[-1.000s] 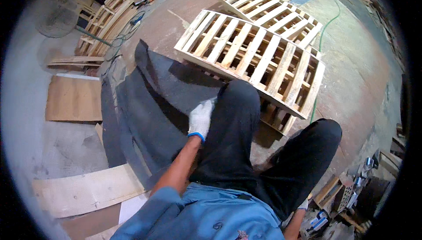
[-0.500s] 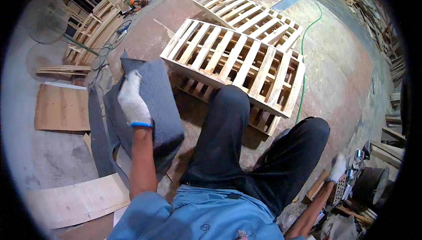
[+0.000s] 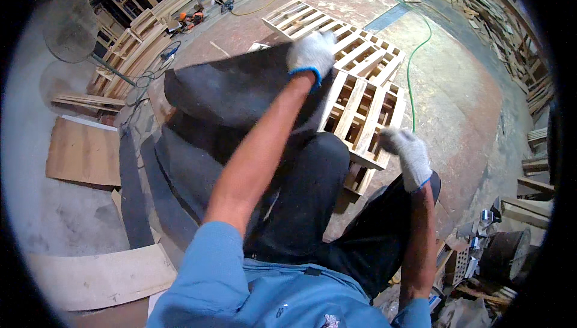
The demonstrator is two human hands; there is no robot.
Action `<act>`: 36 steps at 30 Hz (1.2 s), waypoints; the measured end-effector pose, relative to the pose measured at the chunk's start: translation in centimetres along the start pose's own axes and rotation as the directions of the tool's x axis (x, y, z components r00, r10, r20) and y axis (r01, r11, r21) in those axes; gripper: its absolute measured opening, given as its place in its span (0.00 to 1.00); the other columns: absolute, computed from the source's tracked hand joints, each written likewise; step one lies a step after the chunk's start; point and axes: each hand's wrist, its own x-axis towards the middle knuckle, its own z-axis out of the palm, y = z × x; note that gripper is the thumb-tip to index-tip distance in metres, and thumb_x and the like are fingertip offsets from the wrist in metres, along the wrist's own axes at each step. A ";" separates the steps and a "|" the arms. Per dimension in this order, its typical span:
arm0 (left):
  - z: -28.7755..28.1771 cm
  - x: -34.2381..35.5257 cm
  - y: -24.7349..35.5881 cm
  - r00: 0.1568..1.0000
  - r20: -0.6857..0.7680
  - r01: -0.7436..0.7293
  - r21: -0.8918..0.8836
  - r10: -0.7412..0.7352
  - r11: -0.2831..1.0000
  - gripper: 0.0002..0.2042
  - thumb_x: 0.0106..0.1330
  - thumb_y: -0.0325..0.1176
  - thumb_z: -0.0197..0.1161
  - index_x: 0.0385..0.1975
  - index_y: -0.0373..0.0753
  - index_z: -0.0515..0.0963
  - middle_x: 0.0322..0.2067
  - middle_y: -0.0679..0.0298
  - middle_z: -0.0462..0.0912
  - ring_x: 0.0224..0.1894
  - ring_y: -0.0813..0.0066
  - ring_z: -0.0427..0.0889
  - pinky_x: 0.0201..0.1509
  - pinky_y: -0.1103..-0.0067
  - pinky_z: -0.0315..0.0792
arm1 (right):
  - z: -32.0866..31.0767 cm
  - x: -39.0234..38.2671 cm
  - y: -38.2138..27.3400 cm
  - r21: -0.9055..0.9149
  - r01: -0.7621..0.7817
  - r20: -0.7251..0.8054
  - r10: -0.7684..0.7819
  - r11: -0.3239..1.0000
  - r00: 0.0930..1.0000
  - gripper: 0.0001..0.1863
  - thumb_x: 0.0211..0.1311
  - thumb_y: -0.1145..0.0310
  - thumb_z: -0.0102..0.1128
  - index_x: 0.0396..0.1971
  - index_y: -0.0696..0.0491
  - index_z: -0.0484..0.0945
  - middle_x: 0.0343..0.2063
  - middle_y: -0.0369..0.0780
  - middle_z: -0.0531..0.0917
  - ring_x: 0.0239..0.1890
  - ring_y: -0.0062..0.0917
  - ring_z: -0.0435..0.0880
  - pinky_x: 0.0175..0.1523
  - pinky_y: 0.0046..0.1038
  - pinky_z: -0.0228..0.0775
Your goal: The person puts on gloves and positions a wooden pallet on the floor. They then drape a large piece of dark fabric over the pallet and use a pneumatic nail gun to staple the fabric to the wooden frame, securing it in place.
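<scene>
My left hand (image 3: 312, 54), in a white knit glove with a blue cuff, is closed on the edge of a dark grey fabric sheet (image 3: 234, 85). The sheet stretches leftward from it and covers part of the nearer slatted wooden pallet (image 3: 360, 112). Another pallet (image 3: 336, 30) lies just beyond, partly overlapped. Over the near pallet's right end hovers my right hand (image 3: 410, 155), also gloved, its fingers curled; whatever they may hold is hidden. More of the grey fabric (image 3: 186, 160) sits in a bulky fold left of my knee.
At lower right, a perforated brick (image 3: 458, 263) and a dark spool (image 3: 508, 256) stand among small boxes. A green hose (image 3: 412, 66) crosses the floor beyond the pallets. Plywood pieces (image 3: 84, 151) and a round fan (image 3: 71, 26) are on the left.
My left hand has pulled the fabric sheet up and rightward from the folded pile onto the near pallet. My right hand has come from the brick and small boxes toward the pallet.
</scene>
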 end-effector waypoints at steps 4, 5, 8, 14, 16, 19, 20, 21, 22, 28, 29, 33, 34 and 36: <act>7.3 -7.3 2.6 0.933 0.355 0.259 -0.765 0.051 0.590 0.21 0.76 0.40 0.50 0.60 0.33 0.74 0.63 0.46 0.73 0.67 0.55 0.71 0.72 0.70 0.63 | 0.9 -1.0 0.3 -0.169 -0.087 -0.015 0.085 0.982 0.996 0.18 0.69 0.60 0.58 0.46 0.60 0.84 0.36 0.40 0.88 0.40 0.23 0.85 0.48 0.25 0.76; 8.6 -9.4 1.7 0.942 0.332 0.320 -0.828 -0.057 0.461 0.28 0.75 0.49 0.53 0.64 0.30 0.71 0.63 0.51 0.76 0.67 0.63 0.73 0.72 0.74 0.62 | 1.0 -0.9 1.0 -0.170 -0.075 0.002 0.076 0.983 0.997 0.19 0.69 0.60 0.58 0.46 0.60 0.84 0.36 0.40 0.88 0.40 0.23 0.85 0.49 0.25 0.76; 6.2 -13.0 1.6 0.915 0.398 0.391 -0.824 -0.075 0.410 0.30 0.75 0.48 0.53 0.65 0.27 0.68 0.65 0.46 0.72 0.68 0.57 0.71 0.73 0.73 0.61 | -0.5 -0.9 1.8 -0.252 -0.102 -0.031 0.097 0.962 0.995 0.19 0.69 0.59 0.57 0.46 0.60 0.83 0.37 0.41 0.88 0.41 0.24 0.86 0.50 0.26 0.76; 1.5 -22.0 -1.5 0.796 0.572 0.473 -0.386 -0.196 0.792 0.34 0.67 0.54 0.59 0.61 0.29 0.71 0.60 0.39 0.74 0.64 0.45 0.73 0.67 0.63 0.67 | -0.1 -0.4 1.4 -0.345 -0.138 -0.015 0.141 0.928 0.990 0.19 0.68 0.58 0.59 0.46 0.59 0.84 0.37 0.41 0.88 0.39 0.24 0.86 0.48 0.26 0.77; 1.6 -25.7 -3.1 0.769 0.587 0.520 -0.345 -0.253 0.781 0.35 0.64 0.56 0.62 0.61 0.31 0.72 0.58 0.43 0.77 0.62 0.44 0.74 0.66 0.62 0.68 | 1.4 0.4 1.5 -0.289 -0.131 0.009 0.140 0.948 0.990 0.19 0.67 0.58 0.61 0.46 0.58 0.84 0.37 0.41 0.88 0.38 0.24 0.86 0.47 0.26 0.77; 2.9 -30.4 -5.1 0.892 0.368 0.385 -0.321 -0.261 0.865 0.33 0.62 0.53 0.65 0.61 0.35 0.74 0.57 0.46 0.78 0.59 0.44 0.75 0.67 0.62 0.67 | 5.0 0.9 -0.9 -0.296 -0.108 0.051 0.129 0.949 0.990 0.20 0.66 0.57 0.64 0.46 0.58 0.84 0.40 0.42 0.88 0.40 0.24 0.85 0.47 0.26 0.77; 2.9 -31.2 -5.4 0.929 0.275 0.323 -0.274 -0.249 0.906 0.31 0.62 0.51 0.66 0.60 0.36 0.74 0.57 0.47 0.78 0.59 0.45 0.75 0.68 0.60 0.66 | 6.3 1.1 -1.5 -0.334 -0.087 0.055 0.112 0.939 0.992 0.20 0.66 0.57 0.64 0.47 0.58 0.84 0.41 0.42 0.88 0.41 0.25 0.86 0.48 0.27 0.77; 3.0 -31.0 -5.1 0.937 0.256 0.308 -0.279 -0.239 0.909 0.30 0.60 0.50 0.66 0.57 0.35 0.76 0.56 0.48 0.78 0.58 0.45 0.75 0.65 0.60 0.66 | 6.9 1.7 -1.6 -0.416 0.007 0.067 0.023 0.910 0.997 0.21 0.64 0.56 0.66 0.48 0.58 0.83 0.42 0.42 0.88 0.44 0.29 0.86 0.52 0.29 0.76; 2.1 -30.5 -5.0 0.941 0.244 0.299 -0.264 -0.236 0.917 0.29 0.58 0.49 0.67 0.54 0.34 0.77 0.55 0.49 0.78 0.56 0.46 0.75 0.62 0.60 0.66 | 8.7 1.3 -3.6 -0.443 0.009 0.091 0.035 0.897 0.995 0.27 0.63 0.55 0.67 0.54 0.59 0.80 0.47 0.45 0.86 0.48 0.32 0.85 0.57 0.30 0.74; 3.6 -30.5 -4.2 0.968 0.128 0.243 -0.279 -0.215 0.929 0.24 0.60 0.43 0.66 0.54 0.37 0.78 0.57 0.51 0.77 0.60 0.48 0.73 0.69 0.59 0.63 | 16.7 1.4 -6.7 -0.409 0.318 0.260 -0.225 0.855 0.939 0.34 0.60 0.58 0.68 0.62 0.62 0.72 0.56 0.47 0.81 0.57 0.32 0.80 0.63 0.32 0.70; 3.9 -31.2 -4.1 0.966 0.139 0.249 -0.298 -0.216 0.921 0.26 0.59 0.43 0.67 0.56 0.37 0.77 0.58 0.50 0.76 0.60 0.47 0.72 0.68 0.59 0.63 | 17.6 1.4 -6.5 -0.423 0.308 0.245 -0.219 0.852 0.944 0.33 0.59 0.57 0.67 0.61 0.59 0.73 0.54 0.48 0.82 0.56 0.35 0.81 0.62 0.34 0.70; 4.2 -36.2 -6.5 0.945 0.003 0.314 -0.279 -0.326 0.908 0.31 0.54 0.37 0.72 0.58 0.33 0.73 0.59 0.46 0.74 0.61 0.47 0.72 0.67 0.60 0.65 | 19.1 1.9 -6.8 -0.649 0.340 0.163 -0.312 0.680 0.936 0.31 0.61 0.53 0.66 0.60 0.56 0.74 0.51 0.49 0.84 0.52 0.42 0.83 0.58 0.38 0.72; 2.6 -36.7 -6.8 0.895 0.137 0.445 -0.243 -0.424 0.862 0.34 0.55 0.34 0.71 0.63 0.33 0.68 0.59 0.46 0.73 0.60 0.48 0.72 0.67 0.61 0.65 | 19.2 2.7 -6.6 -0.656 0.399 0.175 -0.385 0.641 0.906 0.31 0.61 0.51 0.66 0.59 0.54 0.74 0.50 0.47 0.85 0.50 0.41 0.84 0.56 0.38 0.73; 3.2 -39.8 -8.2 0.824 0.264 0.544 -0.117 -0.502 0.831 0.36 0.58 0.33 0.69 0.67 0.34 0.63 0.59 0.45 0.73 0.59 0.46 0.73 0.65 0.61 0.68 | 19.2 3.1 -7.4 -0.713 0.226 0.118 -0.204 0.664 0.972 0.30 0.61 0.51 0.66 0.59 0.52 0.74 0.47 0.47 0.86 0.49 0.42 0.85 0.55 0.39 0.74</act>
